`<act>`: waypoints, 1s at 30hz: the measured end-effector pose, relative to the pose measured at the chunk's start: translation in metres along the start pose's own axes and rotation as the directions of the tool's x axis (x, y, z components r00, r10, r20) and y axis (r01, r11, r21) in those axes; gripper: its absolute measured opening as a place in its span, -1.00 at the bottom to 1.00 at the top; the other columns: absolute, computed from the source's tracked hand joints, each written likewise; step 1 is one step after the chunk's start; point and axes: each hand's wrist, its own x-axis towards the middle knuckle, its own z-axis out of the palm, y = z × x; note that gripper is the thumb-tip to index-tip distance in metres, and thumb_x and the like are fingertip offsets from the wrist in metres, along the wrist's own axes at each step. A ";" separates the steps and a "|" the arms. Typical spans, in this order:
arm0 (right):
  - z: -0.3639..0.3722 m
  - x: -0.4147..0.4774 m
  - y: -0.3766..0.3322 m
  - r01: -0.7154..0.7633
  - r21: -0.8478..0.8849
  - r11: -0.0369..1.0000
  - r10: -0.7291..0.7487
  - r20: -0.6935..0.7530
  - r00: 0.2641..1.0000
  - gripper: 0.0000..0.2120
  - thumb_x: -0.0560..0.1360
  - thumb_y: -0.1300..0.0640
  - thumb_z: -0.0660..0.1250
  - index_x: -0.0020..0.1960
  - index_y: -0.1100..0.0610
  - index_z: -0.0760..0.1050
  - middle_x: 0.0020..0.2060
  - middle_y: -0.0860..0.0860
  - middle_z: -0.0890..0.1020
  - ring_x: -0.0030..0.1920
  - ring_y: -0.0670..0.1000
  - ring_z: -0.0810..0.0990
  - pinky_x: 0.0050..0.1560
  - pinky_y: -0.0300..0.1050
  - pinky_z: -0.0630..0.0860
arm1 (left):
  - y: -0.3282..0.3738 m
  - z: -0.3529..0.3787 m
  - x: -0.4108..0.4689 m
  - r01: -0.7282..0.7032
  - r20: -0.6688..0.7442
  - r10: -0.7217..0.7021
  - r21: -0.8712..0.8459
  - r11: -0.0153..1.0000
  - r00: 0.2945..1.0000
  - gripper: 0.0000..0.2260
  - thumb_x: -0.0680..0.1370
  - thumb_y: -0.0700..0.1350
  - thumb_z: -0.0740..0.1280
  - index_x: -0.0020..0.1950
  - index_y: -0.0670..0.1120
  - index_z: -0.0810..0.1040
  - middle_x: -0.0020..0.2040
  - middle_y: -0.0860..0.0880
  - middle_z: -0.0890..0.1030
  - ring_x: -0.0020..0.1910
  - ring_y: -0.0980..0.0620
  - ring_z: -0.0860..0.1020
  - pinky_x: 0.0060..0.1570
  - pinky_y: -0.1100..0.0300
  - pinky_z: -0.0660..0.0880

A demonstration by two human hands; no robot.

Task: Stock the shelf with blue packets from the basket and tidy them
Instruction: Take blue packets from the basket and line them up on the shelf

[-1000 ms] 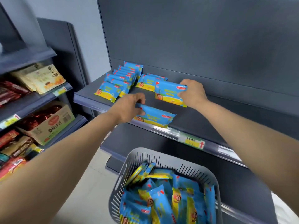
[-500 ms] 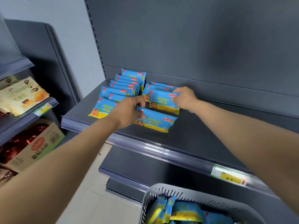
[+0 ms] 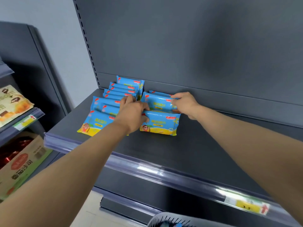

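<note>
At near edge, basket (image 3: 165, 217) rim just shows, blue pkts inside mostly cut off. Beyond it, shelf (image 3: 147, 167) lip w/ yellow tag (image 3: 247, 206) at right. Mid-shelf, front pkt (image 3: 162, 124) lies flat, face up, heading the right row. L hand (image 3: 132, 114) grips its left end: thumb curled onto the face, fingers bent over the top, tips partly hidden against left row (image 3: 103, 110). Just behind and touching, 2nd pkt (image 3: 156, 102) leans up. R hand (image 3: 185, 104) pinches its right end, fingers curled round the edge. Left row runs near to far, overlapped like shingles, back ones almost upright vs rear panel (image 3: 196, 46).

Handling, as a judgement: pkts look light, soft, squashy. Film wrap is glossy, so prob slippery, and should slide easily on the painted shelf. Not fragile but limp, so a one-end lift would likely sag or twist. Best hold = both short ends, or a flat palm on the face to push. Nudging edges square, not squeezing, should keep the wrap unwrinkled.
</note>
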 end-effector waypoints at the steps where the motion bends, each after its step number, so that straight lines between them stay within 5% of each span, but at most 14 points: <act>1: -0.001 0.000 -0.001 -0.007 0.040 0.999 0.007 -0.002 1.000 -0.78 0.55 0.25 0.24 0.15 0.21 0.55 -0.04 0.05 0.55 -0.11 0.01 0.56 -0.17 -0.18 0.60 | 0.000 0.001 0.004 -0.011 0.007 0.011 0.024 1.000 1.000 -0.67 0.42 -0.01 0.42 0.16 -0.01 0.54 -0.17 0.03 0.45 0.18 -0.08 0.24 0.33 0.09 -0.03; 4: -0.006 0.000 -0.002 -0.056 0.125 0.991 0.058 -0.011 0.998 -0.86 0.56 0.18 0.23 -0.07 0.10 0.56 -0.23 -0.03 0.55 -0.33 -0.08 0.54 -0.39 -0.32 0.53 | 0.002 0.004 0.016 -0.045 0.077 0.037 0.112 0.993 0.996 -0.64 0.36 0.07 0.44 0.09 -0.01 0.53 -0.18 0.07 0.43 0.17 -0.08 0.27 0.41 -0.02 -0.06; 6: -0.010 0.000 0.000 -0.050 0.156 0.987 0.053 -0.015 0.998 -0.84 0.55 0.20 0.23 -0.14 0.09 0.56 -0.18 0.02 0.59 -0.28 -0.05 0.57 -0.23 -0.23 0.56 | 0.005 0.008 0.023 -0.061 0.094 0.045 0.177 0.982 0.995 -0.67 0.38 0.06 0.42 0.09 -0.02 0.52 -0.14 0.05 0.44 0.21 -0.10 0.28 0.43 -0.05 -0.10; 10: -0.016 -0.007 0.008 0.076 -0.108 0.991 -0.090 -0.128 0.988 -0.80 0.53 0.22 0.24 0.09 0.26 0.55 0.06 0.17 0.62 0.10 0.16 0.57 0.18 0.01 0.48 | 0.009 0.014 0.038 -0.027 0.071 0.005 0.322 0.946 0.997 -0.62 0.45 0.00 0.34 0.23 -0.06 0.46 0.14 -0.05 0.52 0.30 -0.13 0.26 0.43 -0.08 -0.13; 23: -0.032 -0.069 0.000 0.376 -0.601 0.705 -0.438 0.048 0.898 -0.67 0.55 0.10 0.22 0.30 0.13 0.42 0.16 0.09 0.49 0.20 0.10 0.42 0.21 0.01 0.40 | 0.022 0.037 0.033 0.006 -0.042 0.012 0.409 0.913 0.999 -0.39 0.47 0.07 0.33 0.41 -0.13 0.19 0.32 -0.10 0.31 0.34 -0.13 0.24 0.44 -0.02 0.01; 30: -0.056 -0.114 -0.020 0.429 -0.714 0.553 -0.554 0.069 0.830 -0.63 0.56 0.05 0.20 0.34 0.11 0.37 0.24 0.04 0.45 0.28 0.09 0.35 0.25 -0.02 0.31 | 0.059 -0.014 -0.002 -0.128 -0.240 0.193 0.263 0.956 0.951 -0.60 0.46 -0.08 0.36 0.26 -0.17 0.43 0.18 -0.15 0.45 0.19 -0.19 0.35 0.31 0.04 0.14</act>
